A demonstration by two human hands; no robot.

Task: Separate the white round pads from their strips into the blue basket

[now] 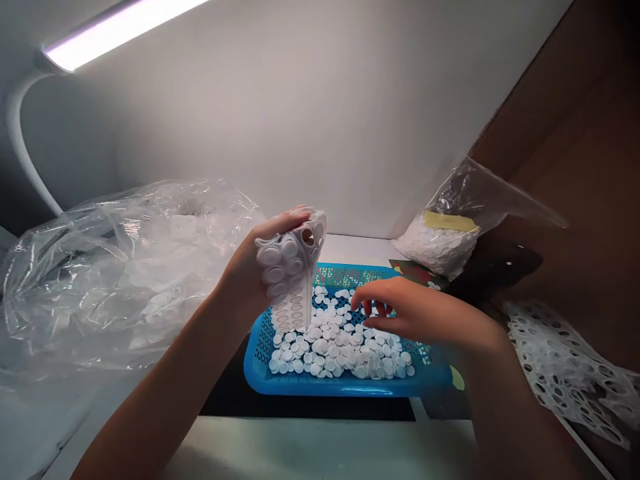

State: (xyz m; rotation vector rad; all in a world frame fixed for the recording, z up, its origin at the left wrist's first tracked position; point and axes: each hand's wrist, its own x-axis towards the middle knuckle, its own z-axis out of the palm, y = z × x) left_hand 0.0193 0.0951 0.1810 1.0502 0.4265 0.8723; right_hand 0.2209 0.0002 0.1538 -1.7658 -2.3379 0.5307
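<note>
A folded white rubbery sheet of round discs (287, 267) is gripped in my left hand (255, 257), held up above the left part of a blue plastic basket (345, 387). One hole shows near the sheet's top edge, and its lower part hangs down over the basket. Many loose white discs (333, 343) lie in the basket. Over the basket's right side is my right hand (395, 303), its fingers bent and the thumb apart from them. Nothing shows between those fingers.
A large clear plastic bag (125, 280) of white pieces fills the left side. Behind the basket, on the right, stands a clear bag of white pieces (435, 243) with a yellow label. White sheets with empty holes (565, 367) lie at far right. A lamp (125, 30) shines above.
</note>
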